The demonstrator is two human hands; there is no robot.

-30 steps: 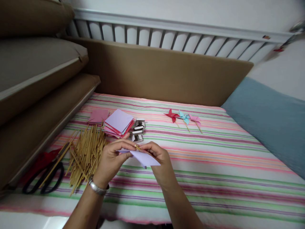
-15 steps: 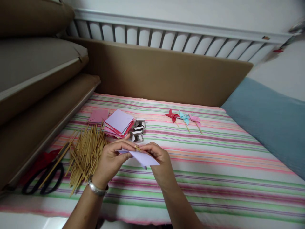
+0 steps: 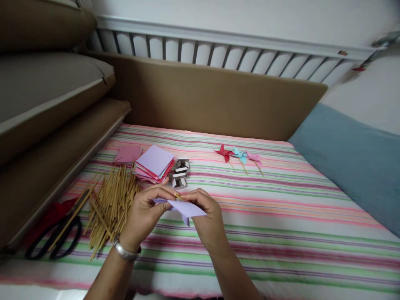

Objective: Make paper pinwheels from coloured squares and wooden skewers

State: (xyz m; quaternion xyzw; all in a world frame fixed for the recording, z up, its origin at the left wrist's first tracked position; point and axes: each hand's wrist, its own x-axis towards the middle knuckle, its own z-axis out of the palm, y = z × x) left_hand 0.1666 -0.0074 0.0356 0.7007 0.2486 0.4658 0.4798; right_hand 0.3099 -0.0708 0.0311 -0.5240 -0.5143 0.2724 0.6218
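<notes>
Just above the striped cloth, a lilac paper pinwheel (image 3: 187, 208) with folded blades is held between my two hands. My left hand (image 3: 150, 210) pinches its left side between thumb and fingers. The end of a thin wooden stick (image 3: 178, 196) shows behind the paper and runs toward my right hand (image 3: 208, 212), whose fingers are closed on it. My right fingertips are partly hidden by the paper. Beyond my left hand lies a stack of square coloured paper (image 3: 155, 160), lilac on top, next to shiny metal pieces (image 3: 180, 173).
Many loose wooden sticks (image 3: 114, 204) lie left of my hands, beside black-handled scissors (image 3: 67, 235) and something red (image 3: 54, 214). Pink paper squares (image 3: 128, 154) sit behind. Three finished pinwheels (image 3: 239, 155) rest farther back on the striped cloth (image 3: 296, 200). Cushions (image 3: 62, 133) border the left.
Both hands keep their grip, and the lilac pinwheel has turned slightly, with a lower blade showing more. The whole view has shifted a little.
</notes>
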